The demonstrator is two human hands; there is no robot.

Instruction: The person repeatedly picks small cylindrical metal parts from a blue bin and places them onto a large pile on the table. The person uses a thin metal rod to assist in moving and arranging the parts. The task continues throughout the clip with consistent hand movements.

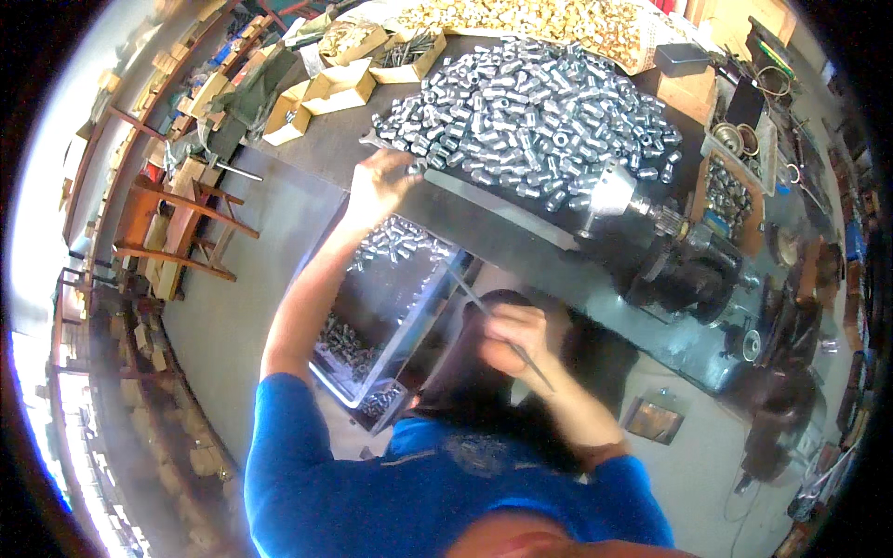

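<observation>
Blue shirt [465, 470] spans lower edge. Right hand [516, 333] closed around slim rod [473, 296]; rod's long axis slants, one end up-left toward rim of parts bin [361, 404], other down-right over forearm. Left hand [379, 191] at bench edge, fingertips pinching small fitting [416, 169]. Dark bench [326, 153] bears heap of silvery fittings [530, 121], brass-coloured pieces [530, 14] beyond. Grey floor [223, 325], wooden stool [139, 212] left. Rod straight, grey; fitting shiny, stubby.

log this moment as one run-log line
left hand: at small metal fitting | right hand: holding thin grey rod | workbench: heap of metal fittings | bin: loose fittings
</observation>
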